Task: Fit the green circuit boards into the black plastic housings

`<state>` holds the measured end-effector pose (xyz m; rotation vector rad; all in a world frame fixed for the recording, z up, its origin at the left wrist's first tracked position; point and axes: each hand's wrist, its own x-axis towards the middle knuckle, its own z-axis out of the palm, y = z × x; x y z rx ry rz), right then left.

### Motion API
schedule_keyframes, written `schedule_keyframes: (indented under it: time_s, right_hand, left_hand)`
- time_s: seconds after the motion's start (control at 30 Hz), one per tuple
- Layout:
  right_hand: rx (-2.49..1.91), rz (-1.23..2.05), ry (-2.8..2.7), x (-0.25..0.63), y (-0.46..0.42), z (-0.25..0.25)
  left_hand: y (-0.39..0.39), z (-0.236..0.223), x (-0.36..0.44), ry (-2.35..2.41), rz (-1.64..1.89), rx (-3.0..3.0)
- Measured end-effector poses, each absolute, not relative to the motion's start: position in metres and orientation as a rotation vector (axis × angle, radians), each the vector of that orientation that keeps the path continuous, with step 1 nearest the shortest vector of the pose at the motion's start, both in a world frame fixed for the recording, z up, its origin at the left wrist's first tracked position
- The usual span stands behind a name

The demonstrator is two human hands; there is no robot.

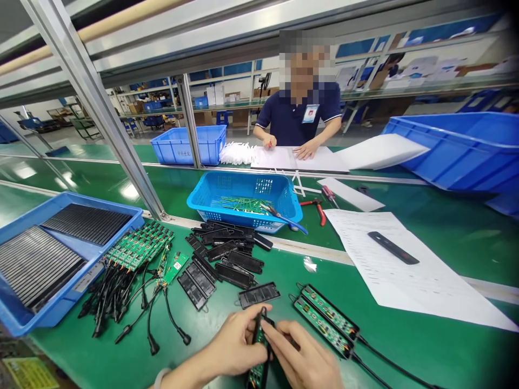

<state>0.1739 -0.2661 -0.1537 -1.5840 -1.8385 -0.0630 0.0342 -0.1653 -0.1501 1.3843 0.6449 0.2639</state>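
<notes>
My left hand [237, 346] grips a narrow black plastic case with a green circuit board [258, 373] in it, thumb and fingers around its sides. My right hand [302, 351] presses its fingers against the same case from the right, near the top end; its fingertips are partly hidden. To the right lie two black cases with circuit boards [326, 319] inside, side by side, cables running to the lower right. Just above my hands rests a black case half [259, 294]. Several more black case halves [235, 259] lie piled beyond it.
Cabled green boards [140, 243] are stacked on the left beside a blue tray [135, 210] of black parts. A blue basket [243, 216] holds thin green strips. Red-handled pliers [320, 212], a screwdriver [330, 195] and paper sheets [389, 286] lie right. A co-worker [302, 113] sits opposite.
</notes>
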Motion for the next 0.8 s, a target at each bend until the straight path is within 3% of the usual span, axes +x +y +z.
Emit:
schedule_keyframes:
  time_s: [0.3, 0.53, 0.7, 0.8]
  right_hand:
    - [-1.491, -0.244, -1.946, 0.176, -0.266, -0.151]
    - [-1.622, -0.041, -1.826, 0.162, -0.262, -0.154]
    - [-1.828, 0.273, -1.776, 0.192, -0.243, -0.131]
    - [-2.104, 0.127, -1.617, 0.243, -0.218, -0.125]
  left_hand:
    - [-0.163, -0.152, 0.033, 0.671, 0.212, 1.328]
    - [-0.164, -0.145, 0.033, 0.705, 0.152, 1.556]
    - [-0.157, -0.135, 0.034, 0.686, 0.314, 1.303]
    - [-0.151, -0.128, 0.032, 0.745, 0.395, 1.209]
